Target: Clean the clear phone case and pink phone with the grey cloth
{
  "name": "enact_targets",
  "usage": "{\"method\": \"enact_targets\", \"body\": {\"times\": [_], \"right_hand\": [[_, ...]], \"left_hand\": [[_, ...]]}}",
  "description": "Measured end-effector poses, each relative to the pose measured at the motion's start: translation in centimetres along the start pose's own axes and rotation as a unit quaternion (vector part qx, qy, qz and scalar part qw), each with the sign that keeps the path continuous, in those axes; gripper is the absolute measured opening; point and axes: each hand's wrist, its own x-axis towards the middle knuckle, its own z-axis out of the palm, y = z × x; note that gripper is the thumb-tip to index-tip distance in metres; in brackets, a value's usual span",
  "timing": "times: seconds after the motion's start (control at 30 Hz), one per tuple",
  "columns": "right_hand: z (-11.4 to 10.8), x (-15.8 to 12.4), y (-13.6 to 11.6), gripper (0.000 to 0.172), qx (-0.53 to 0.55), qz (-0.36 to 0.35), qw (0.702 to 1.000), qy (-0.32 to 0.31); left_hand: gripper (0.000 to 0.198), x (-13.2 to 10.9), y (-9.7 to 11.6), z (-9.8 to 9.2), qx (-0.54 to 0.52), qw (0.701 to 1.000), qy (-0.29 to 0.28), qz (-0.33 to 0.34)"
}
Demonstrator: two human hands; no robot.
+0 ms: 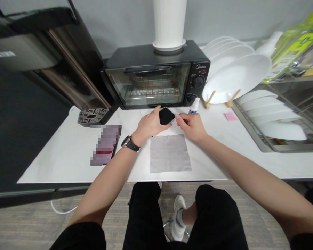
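My left hand (149, 125) grips a small black flat object (166, 115), perhaps a phone, held tilted just above the white countertop (67, 152). My right hand (191, 125) is closed in a pinch at the object's right edge, with something small and pinkish between the fingertips. A grey cloth (170, 153) lies flat on the counter below both hands. A small white spray bottle with a blue label (194, 106) stands just behind my right hand.
A black toaster oven (156, 78) with a white vase (169, 24) on top stands behind. White plates in a wooden rack (234, 74), a dish drainer (279, 118), a pink sticky note (230, 116), a blurred item (105, 144) and a black appliance (67, 69) surround the spot.
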Motion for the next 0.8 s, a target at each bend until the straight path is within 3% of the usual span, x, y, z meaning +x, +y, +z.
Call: {"method": "enact_targets", "body": {"times": [0.1,0.2,0.33,0.5,0.63,0.8], "right_hand": [[-0.1,-0.1,-0.4,0.058,0.013,-0.01,0.997,0.069],[-0.1,-0.3,-0.8,0.046,0.049,-0.001,0.991,0.123],[-0.1,-0.3,-0.9,0.045,0.118,0.025,0.984,0.131],[0.1,0.1,-0.7,0.059,0.183,0.089,0.976,0.081],[0.3,-0.1,-1.1,0.062,0.19,0.074,0.978,0.038],[0.6,-0.1,-1.2,0.065,0.253,0.123,0.959,0.038]], "left_hand": [[0.079,-0.3,0.3,-1.3,-0.002,0.998,0.032,0.061],[0.08,-0.6,0.3,-2.3,-0.01,0.984,0.054,0.169],[0.083,-0.9,0.1,-2.6,-0.005,0.964,0.038,0.262],[0.088,-0.9,0.0,-2.2,0.016,0.961,0.043,0.272],[0.094,-1.1,0.2,-2.3,0.018,0.964,0.043,0.263],[0.092,-1.6,0.8,-2.4,0.043,0.963,0.041,0.263]]}}
